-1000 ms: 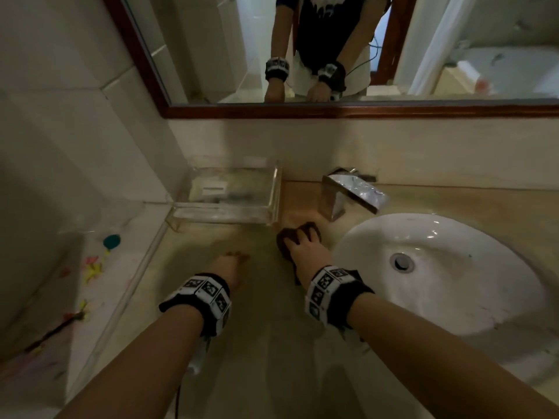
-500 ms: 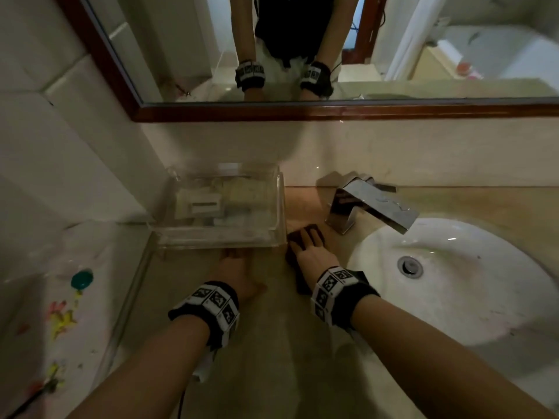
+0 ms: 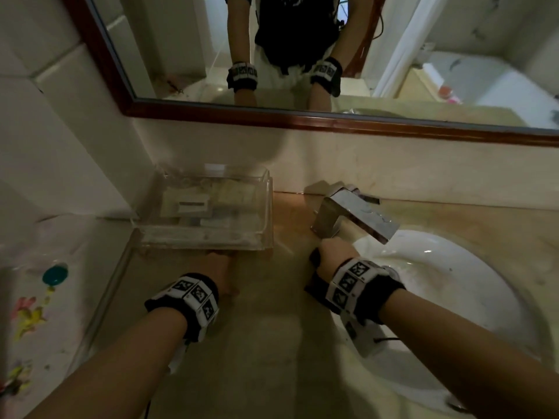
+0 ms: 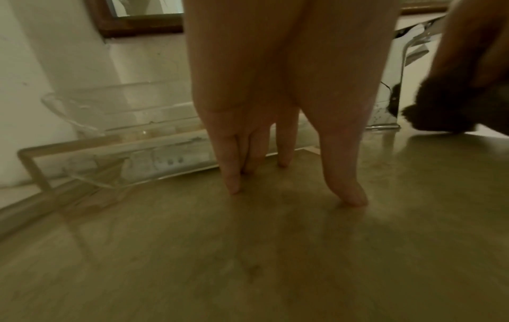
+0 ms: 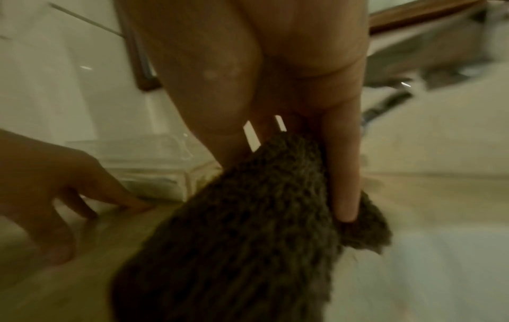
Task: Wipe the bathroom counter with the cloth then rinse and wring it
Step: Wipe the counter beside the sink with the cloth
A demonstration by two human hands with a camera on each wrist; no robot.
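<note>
The beige counter (image 3: 260,343) carries a clear plastic box (image 3: 208,216) at the back left, against the wall, and a chrome tap (image 3: 354,216) beside the white basin (image 3: 453,297) — set into it (right side). A dark cloth (image 5: 248,217) and the left hand's fingertips (image 4: 234,187) rest directly on it.

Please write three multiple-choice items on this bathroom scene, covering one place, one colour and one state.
1. Where does the clear tray stand?
A. left of the faucet
B. inside the sink
C. on the mirror frame

2. What colour is the cloth?
A. white
B. dark brown
C. bright yellow

3. What is the left hand doing?
A. holding the cloth
B. turning the faucet
C. resting fingertips on the counter

Answers: 1 A, the head view shows it left of the faucet; 2 B, the right hand grips a dark knit; 3 C, straight fingers touch the counter.
</note>
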